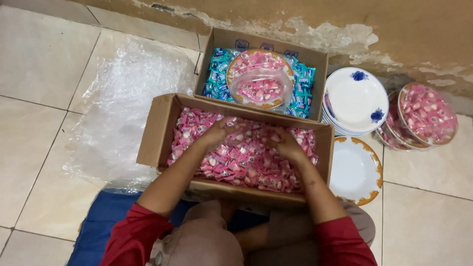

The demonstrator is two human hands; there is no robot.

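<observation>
Left hand (pixel 220 130), right hand (pixel 286 144) both cupped, gathering pink wrapped candies (pixel 246 160) in near cardboard box (pixel 157 133); firm grip unclear.

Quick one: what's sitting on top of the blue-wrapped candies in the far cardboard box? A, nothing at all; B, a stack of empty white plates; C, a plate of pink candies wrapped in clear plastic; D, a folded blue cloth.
C: in the far box, a gold-rimmed plate of pink candies under clear plastic rests on the blue-wrapped candies.
</observation>
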